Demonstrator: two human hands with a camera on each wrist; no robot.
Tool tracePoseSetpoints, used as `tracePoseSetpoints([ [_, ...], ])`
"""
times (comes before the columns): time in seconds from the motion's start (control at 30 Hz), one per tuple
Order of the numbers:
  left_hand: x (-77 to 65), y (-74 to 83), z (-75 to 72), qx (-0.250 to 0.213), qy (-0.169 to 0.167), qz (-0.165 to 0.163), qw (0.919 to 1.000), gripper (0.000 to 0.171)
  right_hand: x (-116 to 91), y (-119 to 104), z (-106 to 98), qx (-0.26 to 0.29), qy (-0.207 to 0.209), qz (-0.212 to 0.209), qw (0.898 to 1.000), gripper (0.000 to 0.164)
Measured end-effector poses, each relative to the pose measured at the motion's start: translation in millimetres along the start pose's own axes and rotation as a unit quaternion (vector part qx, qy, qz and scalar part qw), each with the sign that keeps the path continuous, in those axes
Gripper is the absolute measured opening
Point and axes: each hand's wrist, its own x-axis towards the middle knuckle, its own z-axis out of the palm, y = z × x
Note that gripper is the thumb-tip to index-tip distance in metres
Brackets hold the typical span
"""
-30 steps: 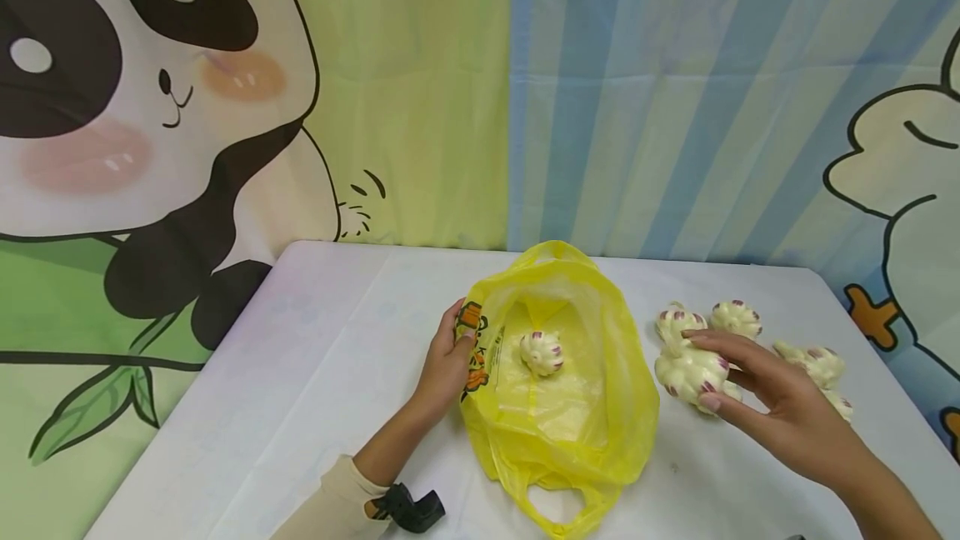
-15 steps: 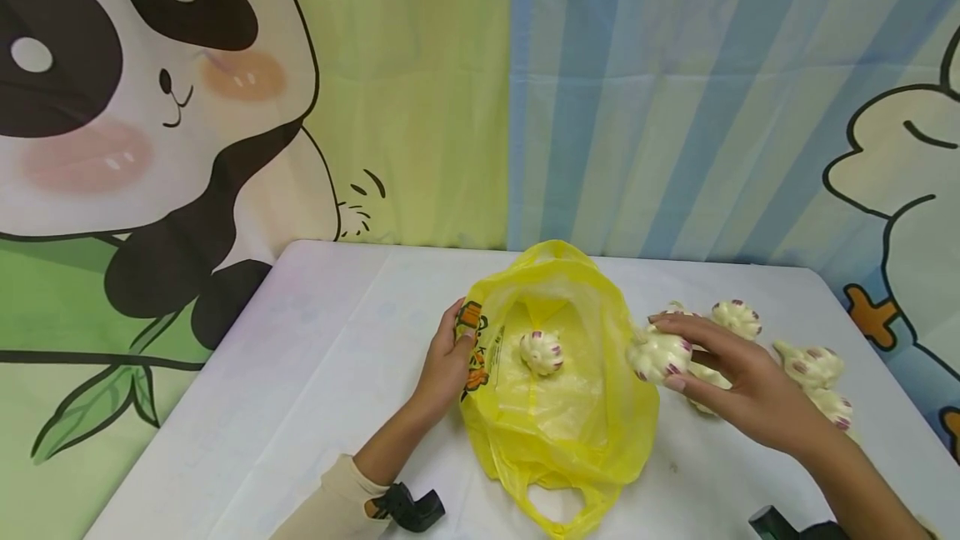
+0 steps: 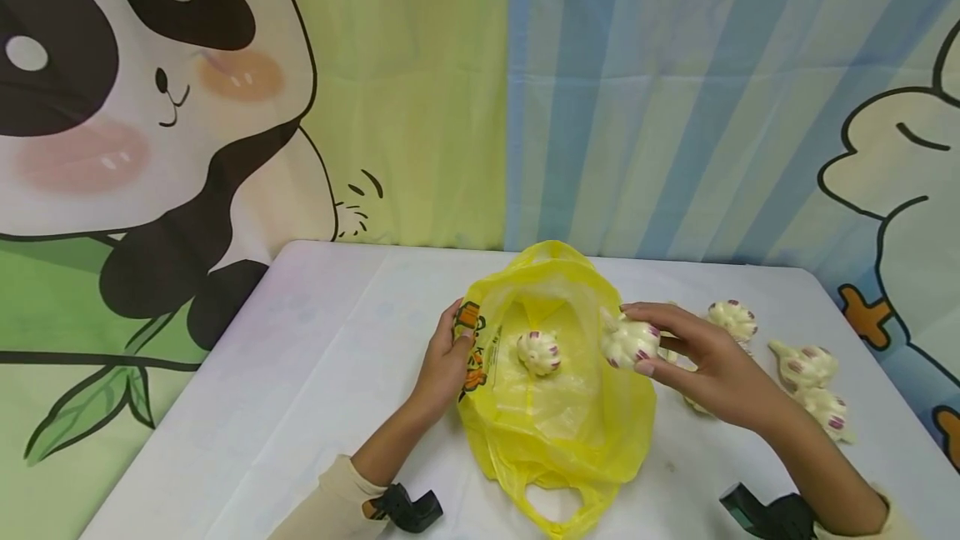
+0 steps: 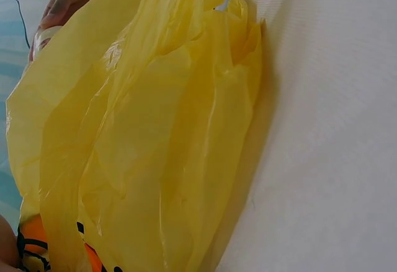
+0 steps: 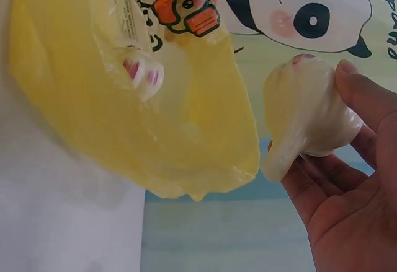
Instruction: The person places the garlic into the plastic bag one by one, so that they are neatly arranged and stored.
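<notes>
A yellow plastic bag (image 3: 555, 440) stands with its mouth wide on the white table, one garlic bulb (image 3: 538, 352) lying inside. My left hand (image 3: 447, 361) pinches the bag's left rim beside the orange print. Between the thumb and fingers of my right hand (image 3: 705, 361) is a second garlic bulb (image 3: 628, 342), cream with purple patches, held over the bag's right rim. The right wrist view shows that held bulb (image 5: 307, 108) with its stem pointing down and the bag (image 5: 186, 142) to its left. In the left wrist view the bag (image 4: 142, 136) hides most of the right hand.
Several more garlic bulbs (image 3: 808, 365) lie on the right side of the white table (image 3: 337, 340), some partly behind my right hand. A printed panda curtain (image 3: 405, 90) hangs behind the table's far edge. Black wrist cameras (image 3: 408, 509) are strapped on both wrists.
My right hand has carried the garlic bulb leftward from the group on the table to over the bag's right rim. The left hand and the bag stay almost still.
</notes>
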Motion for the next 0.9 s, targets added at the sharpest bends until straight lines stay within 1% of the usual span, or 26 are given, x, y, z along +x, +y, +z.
tracePoseSetpoints([
  [0.2,-0.2,0.1,-0.4,-0.006,-0.003,0.006,1.0,0.049,16.8,0.2,7.1,-0.003,-0.015,-0.029,0.999,0.056],
  [0.3,-0.1,-0.4,-0.4,-0.007,-0.004,0.0,1.0,0.049,27.1,2.1,11.2,-0.003,-0.023,-0.038,0.999,0.054],
  [0.53,-1.6,1.1,-0.5,-0.015,-0.013,0.003,0.9998,0.049,47.5,0.3,19.1,0.008,-0.052,-0.023,0.998,0.054],
  [0.73,-1.3,0.6,-0.2,-0.009,-0.009,0.002,0.9999,0.049,63.1,-5.4,25.4,0.015,-0.069,-0.027,0.997,0.051],
  [0.9,-1.9,0.1,-0.7,0.0,-0.006,-0.005,1.0,0.049,71.7,0.1,36.7,0.032,-0.088,-0.023,0.995,0.051],
])
